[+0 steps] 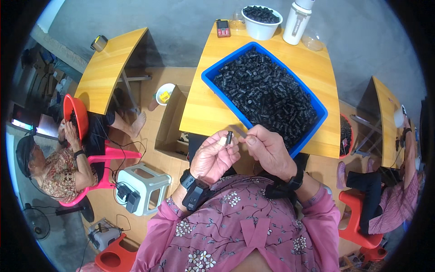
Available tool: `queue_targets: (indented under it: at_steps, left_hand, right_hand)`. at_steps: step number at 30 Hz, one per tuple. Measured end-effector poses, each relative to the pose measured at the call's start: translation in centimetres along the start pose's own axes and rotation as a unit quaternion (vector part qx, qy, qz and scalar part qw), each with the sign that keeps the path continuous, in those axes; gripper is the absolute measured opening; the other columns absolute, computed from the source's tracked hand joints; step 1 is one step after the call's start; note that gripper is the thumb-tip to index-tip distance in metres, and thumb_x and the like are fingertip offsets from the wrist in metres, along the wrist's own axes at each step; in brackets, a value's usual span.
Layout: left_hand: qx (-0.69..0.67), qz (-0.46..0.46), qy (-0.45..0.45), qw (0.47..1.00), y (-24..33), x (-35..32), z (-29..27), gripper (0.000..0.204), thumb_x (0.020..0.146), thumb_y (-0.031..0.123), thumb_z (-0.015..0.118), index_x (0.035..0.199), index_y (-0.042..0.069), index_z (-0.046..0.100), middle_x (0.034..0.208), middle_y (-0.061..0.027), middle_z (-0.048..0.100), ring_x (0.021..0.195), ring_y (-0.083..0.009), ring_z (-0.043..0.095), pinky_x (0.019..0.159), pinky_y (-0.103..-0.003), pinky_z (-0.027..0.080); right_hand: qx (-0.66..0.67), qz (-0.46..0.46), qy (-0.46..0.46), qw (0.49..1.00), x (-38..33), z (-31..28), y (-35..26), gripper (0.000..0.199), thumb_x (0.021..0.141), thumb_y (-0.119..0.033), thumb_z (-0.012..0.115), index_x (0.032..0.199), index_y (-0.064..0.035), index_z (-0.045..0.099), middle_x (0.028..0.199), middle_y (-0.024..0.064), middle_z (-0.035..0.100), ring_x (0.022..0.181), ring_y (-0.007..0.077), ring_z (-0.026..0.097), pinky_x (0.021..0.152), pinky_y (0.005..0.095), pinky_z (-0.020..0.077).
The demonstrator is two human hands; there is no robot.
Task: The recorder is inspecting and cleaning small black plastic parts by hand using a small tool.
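Close to the near edge of the table, my left hand pinches a small black cylindrical plastic part between thumb and fingertips. Something pale, like a finger cover, is on the thumb. Just to its right, my right hand is closed around a thin flat blade, which slants up and left toward the black part without clearly touching it. The blade's handle is hidden in the fist. Beyond both hands a blue plastic tray lies at an angle, heaped with black parts of similar look.
At the table's far side stand a red-and-black phone, a white tub of black parts and a white bottle. A cardboard box and pale stool are at left. People work on both sides.
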State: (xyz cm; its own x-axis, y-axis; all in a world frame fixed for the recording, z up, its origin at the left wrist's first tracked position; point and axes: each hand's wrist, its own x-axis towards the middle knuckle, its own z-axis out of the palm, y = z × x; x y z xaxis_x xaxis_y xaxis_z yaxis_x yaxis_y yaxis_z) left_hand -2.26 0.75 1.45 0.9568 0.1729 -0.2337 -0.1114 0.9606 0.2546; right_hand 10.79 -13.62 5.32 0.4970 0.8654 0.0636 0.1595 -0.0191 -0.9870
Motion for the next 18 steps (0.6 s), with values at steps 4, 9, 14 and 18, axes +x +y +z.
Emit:
queue_targets:
  at_steps: [4,9,14,18]
  left_hand:
    - [0.006,0.000,0.001,1.000,-0.07,0.27,0.18,0.016,0.094,0.011,0.060,0.108,0.004,0.058,0.091,-0.0055,0.057,0.080,-0.0154,0.051,0.071,-0.029,0.044]
    - [-0.018,-0.014,-0.019,1.000,-0.03,0.36,-0.35,0.017,0.097,0.013,0.058,0.110,0.002,0.059,0.094,-0.0065,0.063,0.081,-0.0150,0.056,0.076,-0.029,0.048]
    - [-0.002,-0.020,-0.021,1.000,-0.08,0.53,0.09,0.016,0.097,0.014,0.059,0.109,0.002,0.058,0.093,-0.0061,0.062,0.084,-0.0161,0.057,0.076,-0.030,0.047]
    - [-0.012,-0.021,-0.016,1.000,-0.15,0.53,-0.03,0.015,0.097,0.013,0.058,0.107,0.002,0.058,0.092,-0.0062,0.062,0.085,-0.0169,0.057,0.076,-0.030,0.047]
  right_hand:
    - [-0.019,-0.002,-0.006,1.000,0.29,0.10,-0.10,0.024,0.101,-0.021,0.055,0.089,-0.0011,0.060,0.068,0.0044,0.057,0.063,0.0096,0.054,0.060,0.0264,0.0459]
    - [-0.029,0.035,-0.003,0.999,0.44,0.19,0.44,0.029,0.100,-0.023,0.056,0.085,0.0003,0.062,0.064,0.0027,0.056,0.061,0.0079,0.052,0.058,0.0266,0.0450]
    - [0.005,0.070,-0.008,0.997,0.76,-0.10,0.48,0.028,0.098,-0.021,0.056,0.082,0.0011,0.062,0.064,0.0032,0.056,0.062,0.0056,0.049,0.056,0.0264,0.0433]
    - [-0.005,0.075,-0.011,0.997,0.88,-0.07,0.33,0.029,0.098,-0.021,0.056,0.080,0.0015,0.061,0.063,0.0042,0.055,0.062,0.0057,0.048,0.055,0.0268,0.0427]
